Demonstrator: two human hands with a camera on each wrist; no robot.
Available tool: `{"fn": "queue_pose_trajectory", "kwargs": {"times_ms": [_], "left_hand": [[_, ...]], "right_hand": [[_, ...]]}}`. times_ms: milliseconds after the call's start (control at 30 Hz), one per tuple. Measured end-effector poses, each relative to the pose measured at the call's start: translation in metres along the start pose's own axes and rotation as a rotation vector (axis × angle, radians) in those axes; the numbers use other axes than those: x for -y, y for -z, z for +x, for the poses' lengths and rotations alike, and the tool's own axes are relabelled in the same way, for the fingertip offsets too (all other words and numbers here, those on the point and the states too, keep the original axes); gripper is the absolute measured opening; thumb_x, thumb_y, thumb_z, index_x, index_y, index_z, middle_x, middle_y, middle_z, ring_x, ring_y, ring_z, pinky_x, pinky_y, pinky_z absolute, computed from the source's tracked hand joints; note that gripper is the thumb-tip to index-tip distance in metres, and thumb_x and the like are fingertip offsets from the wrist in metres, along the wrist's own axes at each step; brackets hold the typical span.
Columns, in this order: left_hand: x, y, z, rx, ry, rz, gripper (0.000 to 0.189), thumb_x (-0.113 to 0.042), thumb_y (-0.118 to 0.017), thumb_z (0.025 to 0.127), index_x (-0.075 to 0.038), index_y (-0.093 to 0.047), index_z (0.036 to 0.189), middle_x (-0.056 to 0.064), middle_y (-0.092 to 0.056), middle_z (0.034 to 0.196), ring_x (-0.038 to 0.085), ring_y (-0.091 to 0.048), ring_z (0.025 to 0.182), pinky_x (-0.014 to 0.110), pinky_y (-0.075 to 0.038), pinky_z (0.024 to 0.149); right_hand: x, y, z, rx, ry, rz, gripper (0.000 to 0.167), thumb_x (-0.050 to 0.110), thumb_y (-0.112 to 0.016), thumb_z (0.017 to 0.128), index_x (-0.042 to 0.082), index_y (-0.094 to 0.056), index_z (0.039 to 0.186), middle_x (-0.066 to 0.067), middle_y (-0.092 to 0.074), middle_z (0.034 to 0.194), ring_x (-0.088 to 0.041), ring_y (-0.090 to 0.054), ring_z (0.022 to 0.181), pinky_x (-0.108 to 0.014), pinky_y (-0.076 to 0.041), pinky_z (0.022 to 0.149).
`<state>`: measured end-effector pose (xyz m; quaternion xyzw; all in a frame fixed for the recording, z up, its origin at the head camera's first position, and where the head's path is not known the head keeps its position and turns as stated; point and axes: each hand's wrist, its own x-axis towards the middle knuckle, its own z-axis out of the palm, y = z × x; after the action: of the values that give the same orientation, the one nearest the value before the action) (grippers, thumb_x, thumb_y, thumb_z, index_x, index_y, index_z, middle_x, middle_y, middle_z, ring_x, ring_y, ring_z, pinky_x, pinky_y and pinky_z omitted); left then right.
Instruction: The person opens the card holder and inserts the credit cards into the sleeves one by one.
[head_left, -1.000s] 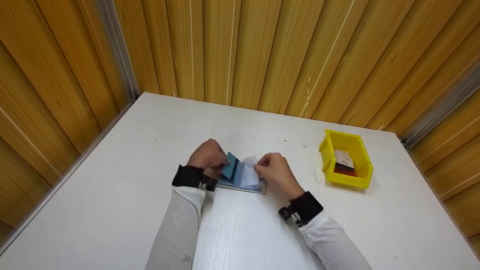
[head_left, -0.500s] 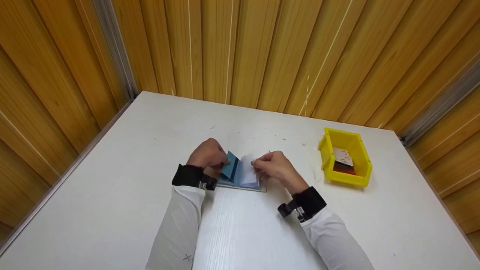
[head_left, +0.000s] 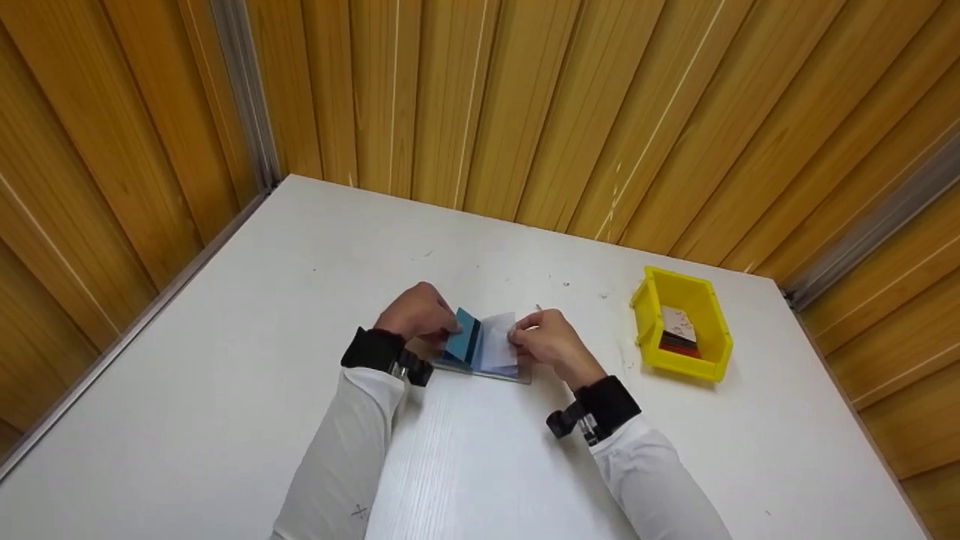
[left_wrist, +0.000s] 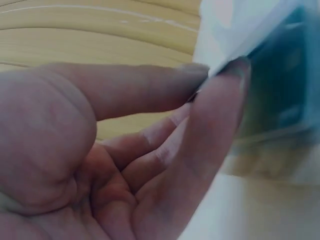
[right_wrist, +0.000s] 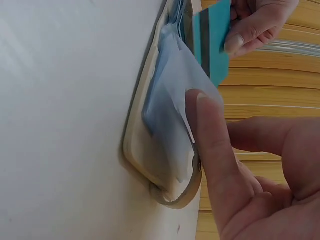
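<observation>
In the head view, a small card holder (head_left: 523,378) with a beige cover lies spread on the white table. Its clear plastic sleeve page (head_left: 497,343) is lifted at one edge. My left hand (head_left: 420,313) pinches a teal card (head_left: 463,339) with a dark stripe, held tilted over the holder's left part. Thumb and index finger (left_wrist: 220,110) meet at a thin edge in the left wrist view, where the teal area beyond is blurred. My right hand (head_left: 553,343) pinches the sleeve's right edge between thumb and finger. A strap loop (right_wrist: 182,200) shows at the holder's end.
A yellow bin (head_left: 721,330) stands on the right of the white table (head_left: 225,390), with a stack of cards (head_left: 678,324) inside. Wood-look panels (head_left: 450,97) wall the table's back and sides. Small specks dot the tabletop.
My right fingers have shifted along the sleeve pages, and the sleeve they hold is now spread flatter toward the right. The left hand keeps the teal card in place. The head view tilted slightly.
</observation>
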<state>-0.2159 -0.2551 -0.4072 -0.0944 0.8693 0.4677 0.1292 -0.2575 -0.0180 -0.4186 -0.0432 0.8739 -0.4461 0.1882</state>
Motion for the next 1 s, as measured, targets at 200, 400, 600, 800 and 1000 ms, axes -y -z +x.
{"fn": "queue_pose_trajectory", "kwargs": {"times_ms": [200,400,600,800,1000], "left_hand": [[-0.007,-0.008,0.001,-0.004,0.013,-0.081,0.024,-0.013,-0.080,0.094,0.002,-0.082,0.113,0.005,-0.076,0.081,0.012,-0.073,0.068,0.024,-0.056,0.071],[-0.019,-0.016,0.003,-0.032,0.030,-0.130,0.027,-0.010,-0.079,0.096,0.005,-0.078,0.118,0.005,-0.074,0.080,0.011,-0.071,0.066,0.021,-0.056,0.066],[-0.009,-0.021,0.001,-0.072,0.042,-0.161,0.016,-0.004,-0.078,0.094,0.007,-0.081,0.106,0.005,-0.072,0.074,0.011,-0.070,0.061,0.022,-0.060,0.063],[-0.003,-0.018,-0.001,-0.076,0.034,-0.103,0.011,-0.004,-0.076,0.092,0.005,-0.083,0.092,0.003,-0.069,0.065,0.011,-0.069,0.057,0.023,-0.057,0.063],[-0.002,-0.020,0.000,-0.051,0.045,-0.077,0.012,-0.007,-0.076,0.093,0.002,-0.082,0.089,0.004,-0.069,0.066,0.013,-0.069,0.059,0.023,-0.055,0.062]], "right_hand": [[0.002,0.012,0.000,-0.028,-0.003,0.004,0.027,0.010,-0.067,0.100,-0.003,-0.070,0.124,-0.011,-0.076,0.099,-0.014,-0.072,0.082,-0.024,-0.062,0.074],[0.002,0.016,0.001,-0.061,0.011,0.008,0.032,0.010,-0.067,0.099,-0.004,-0.068,0.127,-0.012,-0.076,0.097,-0.013,-0.073,0.079,-0.025,-0.063,0.073],[-0.006,0.005,-0.001,-0.037,0.003,0.002,0.030,0.008,-0.067,0.096,-0.004,-0.069,0.124,-0.010,-0.075,0.093,-0.013,-0.072,0.077,-0.025,-0.062,0.071],[-0.007,0.002,0.000,-0.035,0.010,0.005,0.028,0.008,-0.067,0.097,-0.004,-0.070,0.122,-0.011,-0.074,0.093,-0.014,-0.071,0.078,-0.025,-0.063,0.071],[-0.009,0.004,0.001,-0.026,-0.010,0.011,0.030,0.007,-0.065,0.098,-0.005,-0.068,0.125,-0.011,-0.073,0.095,-0.015,-0.071,0.078,-0.025,-0.063,0.071]]}}
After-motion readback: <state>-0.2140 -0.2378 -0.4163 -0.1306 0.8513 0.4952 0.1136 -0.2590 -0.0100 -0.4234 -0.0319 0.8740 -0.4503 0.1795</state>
